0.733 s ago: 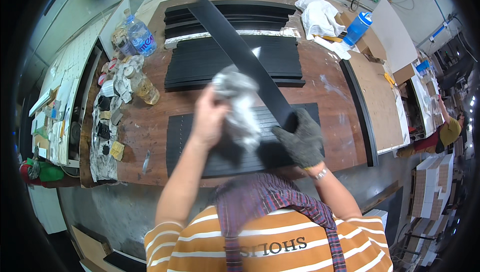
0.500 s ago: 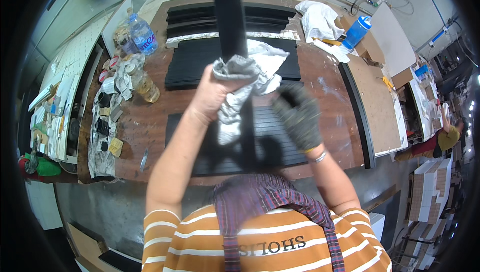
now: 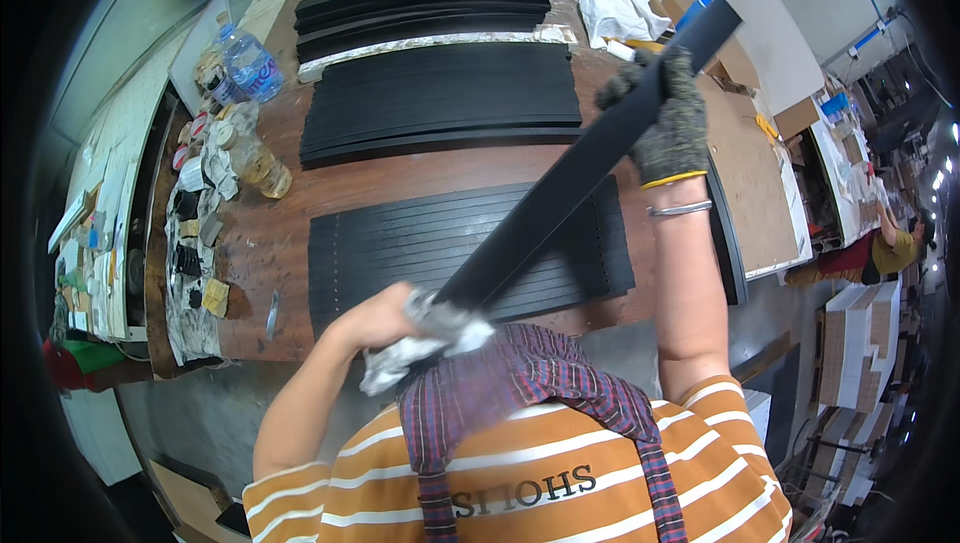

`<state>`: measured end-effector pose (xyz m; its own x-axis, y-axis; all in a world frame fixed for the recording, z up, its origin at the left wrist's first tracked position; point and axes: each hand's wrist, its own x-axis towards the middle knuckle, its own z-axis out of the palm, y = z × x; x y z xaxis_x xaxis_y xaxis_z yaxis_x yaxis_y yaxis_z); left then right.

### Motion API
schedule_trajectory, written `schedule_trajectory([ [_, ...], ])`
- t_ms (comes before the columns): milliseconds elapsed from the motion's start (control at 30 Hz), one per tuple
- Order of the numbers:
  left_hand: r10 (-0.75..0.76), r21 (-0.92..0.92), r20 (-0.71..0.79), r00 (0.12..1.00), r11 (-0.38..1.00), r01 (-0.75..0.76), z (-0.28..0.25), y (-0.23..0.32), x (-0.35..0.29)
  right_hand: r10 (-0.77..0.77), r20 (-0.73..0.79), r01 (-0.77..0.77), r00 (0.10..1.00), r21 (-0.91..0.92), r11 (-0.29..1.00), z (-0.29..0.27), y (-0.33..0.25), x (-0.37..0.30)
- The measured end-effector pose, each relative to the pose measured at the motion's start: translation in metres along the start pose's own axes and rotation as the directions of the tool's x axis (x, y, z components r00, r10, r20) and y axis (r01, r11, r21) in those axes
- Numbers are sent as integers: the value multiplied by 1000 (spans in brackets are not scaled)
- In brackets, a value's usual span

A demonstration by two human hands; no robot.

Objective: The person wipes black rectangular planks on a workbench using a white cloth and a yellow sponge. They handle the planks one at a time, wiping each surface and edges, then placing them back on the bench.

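Note:
A long black slat [image 3: 580,168] slants up from near my chest to the upper right. My gloved right hand [image 3: 672,123] grips it close to its far end. At the near end, my bare left hand [image 3: 385,318] is closed on a crumpled white and grey cloth [image 3: 435,328] wrapped around the slat. Beneath lies a row of black slats [image 3: 400,253] side by side, with small holes along both ends. Farther back is a stack of black slats [image 3: 440,93].
More black slats [image 3: 420,13] lie at the back, behind a pale strip [image 3: 430,46]. On the left stand a large water bottle [image 3: 250,63] and a bottle of yellowish liquid [image 3: 258,165]. A white cloth bundle [image 3: 615,5] sits at the back right. Another person [image 3: 890,253] is at far right.
The held slat has swung from upright to a slant. My right hand now grips its far end, and my left hand with the cloth has come down toward my chest.

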<state>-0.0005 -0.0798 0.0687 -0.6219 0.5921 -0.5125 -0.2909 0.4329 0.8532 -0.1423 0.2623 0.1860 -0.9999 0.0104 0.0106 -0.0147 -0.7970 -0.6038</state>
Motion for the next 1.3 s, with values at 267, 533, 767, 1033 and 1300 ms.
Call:
schedule_trajectory([
  [267,292,84,-465,836,954,-287,-40,73,-19,-153,-87,148,984,-62,987,-14,-10,-11],
  [533,384,-52,-228,894,913,-406,22,131,71,-106,-5,106,994,35,994,4,18,-31],
  [767,5,189,-285,958,981,51,-9,-10,-12,-362,-32,362,932,-7,932,-90,-103,-13],
  [1033,-19,-519,-705,709,695,-498,-34,-29,-23,-481,-266,450,835,-172,876,-131,-115,-9],
  [1300,270,-672,-601,752,339,-658,8,14,20,-458,-316,423,831,-177,889,-89,-69,-10],
])
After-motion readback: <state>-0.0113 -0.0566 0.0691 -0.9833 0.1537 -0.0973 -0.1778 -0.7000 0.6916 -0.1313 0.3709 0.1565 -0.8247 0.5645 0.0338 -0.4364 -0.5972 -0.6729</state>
